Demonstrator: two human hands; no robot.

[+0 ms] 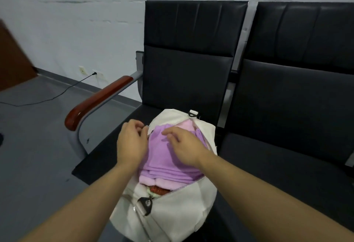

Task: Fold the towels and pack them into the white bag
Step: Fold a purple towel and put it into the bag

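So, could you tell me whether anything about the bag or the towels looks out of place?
Nothing is spilled or damaged. The purple towels do bulge above the unzipped opening of the white bag, with the right hand resting on top and the left hand at the bag's edge. Something red peeks out beneath them.

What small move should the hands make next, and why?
Probably press the purple towel deeper: it lies folded in the open white bag, bulging above the zipper, with the right hand on it and the left hand at the rim.

White bag (182, 209) sits on black bench seat (107, 157), nr wooden armrest (99, 98).
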